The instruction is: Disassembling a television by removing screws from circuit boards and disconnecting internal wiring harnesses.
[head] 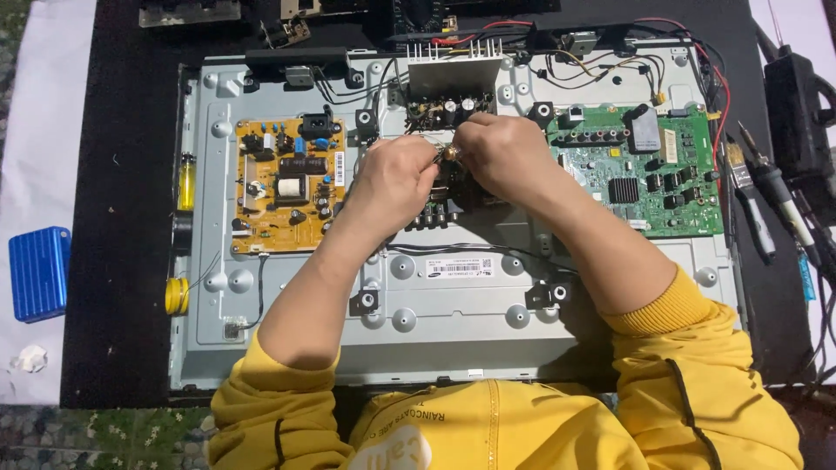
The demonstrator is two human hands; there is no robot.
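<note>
Head view: left hand (396, 178) and right hand (496, 152) meet, fingers pinched on a small brass part (451, 154) above the middle board (444, 204), steadying it between yellow board (287, 184) and green board (640, 170).

From my feed: blue ribbed box (39, 272) at 9 o'clock on white sheet (43, 130). Yellow-handled screwdriver (185, 182) and yellow tape roll (176, 296) along the left edge of the metal chassis (453, 331). Orange power board (290, 184) at 10 o'clock, green main board (644, 170) at 2. Soldering iron (784, 204) at 3 on black mat (122, 261).
</note>
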